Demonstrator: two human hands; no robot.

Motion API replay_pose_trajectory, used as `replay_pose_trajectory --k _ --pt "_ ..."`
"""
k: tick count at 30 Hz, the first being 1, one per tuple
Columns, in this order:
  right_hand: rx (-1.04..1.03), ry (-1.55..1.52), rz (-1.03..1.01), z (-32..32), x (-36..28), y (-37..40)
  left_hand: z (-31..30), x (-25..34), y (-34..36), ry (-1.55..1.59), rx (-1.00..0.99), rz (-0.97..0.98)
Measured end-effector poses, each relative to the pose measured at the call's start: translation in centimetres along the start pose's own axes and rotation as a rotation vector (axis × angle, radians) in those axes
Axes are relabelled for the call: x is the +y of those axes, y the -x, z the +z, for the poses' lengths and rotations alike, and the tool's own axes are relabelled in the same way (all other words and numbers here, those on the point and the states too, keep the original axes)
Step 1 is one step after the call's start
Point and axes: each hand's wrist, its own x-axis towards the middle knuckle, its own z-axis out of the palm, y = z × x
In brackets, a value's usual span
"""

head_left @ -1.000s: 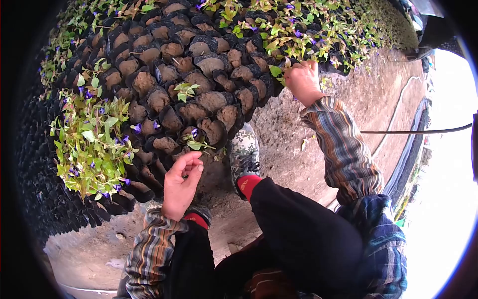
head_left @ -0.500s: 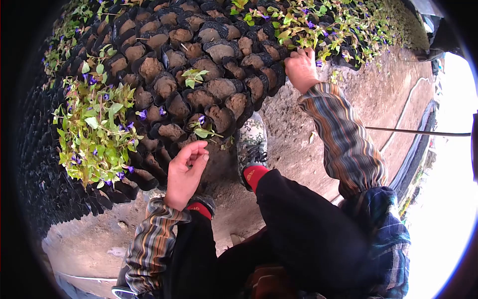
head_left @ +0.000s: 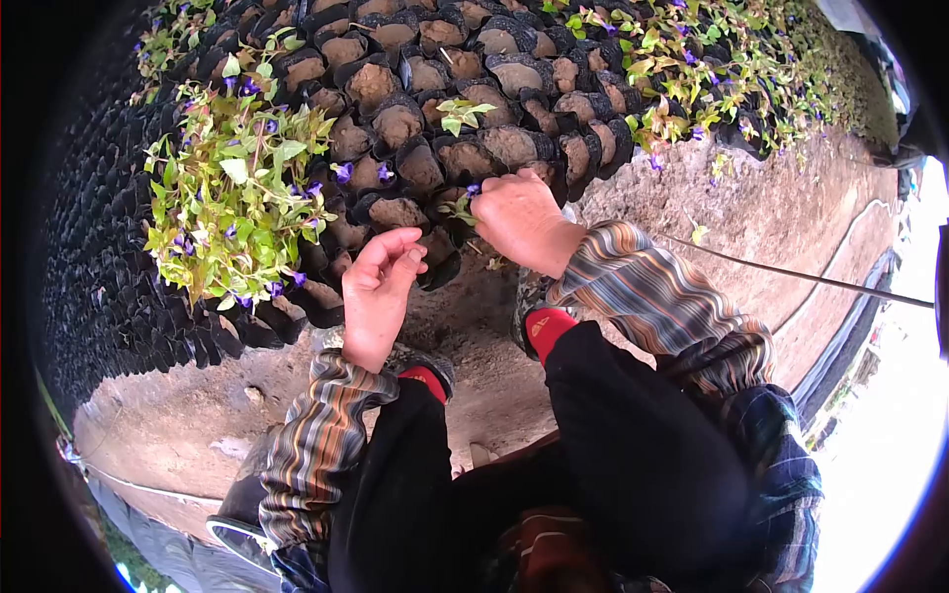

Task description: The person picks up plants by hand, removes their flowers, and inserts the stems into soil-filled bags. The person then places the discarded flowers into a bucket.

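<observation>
My right hand (head_left: pixel 529 222) reaches over the front row of black soil-filled pots (head_left: pixel 465 158). Its fingers are closed at a small sprig (head_left: pixel 457 207) with a purple flower, and the hand covers the stem. To its left is my left hand (head_left: pixel 381 296), raised in front of the pots' edge with fingers curled and thumb close to the forefinger. Anything between those fingertips is too small to make out. A loose leafy sprig (head_left: pixel 462 115) lies on the soil further back.
A leafy clump with purple flowers (head_left: pixel 237 193) lies over the pots on the left. More flowering plants (head_left: pixel 692 74) fill pots at the right. Bare ground (head_left: pixel 771 227) borders the pots, with a thin dark rod (head_left: pixel 801 276) crossing it. My shoes stand by the pots' edge.
My right hand has moved left, from the planted pots at the right to the sprig on the front pots. The view has shifted; my left hand keeps its curled pose.
</observation>
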Motion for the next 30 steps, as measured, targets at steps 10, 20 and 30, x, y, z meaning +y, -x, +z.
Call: replay_pose_trajectory --k 10,20,30 --pt "0.535 -1.210 0.585 -5.9 9.1 1.7 -0.5 -0.6 -0.2 0.021 -0.045 0.013" --pt "0.703 -0.696 0.799 -2.7 21.6 1.3 -0.3 -0.4 -0.4 0.001 -0.067 -0.069" --pt "0.476 0.032 0.966 -2.4 20.6 -0.1 0.0 -1.1 -0.4 0.004 -0.092 -0.053"
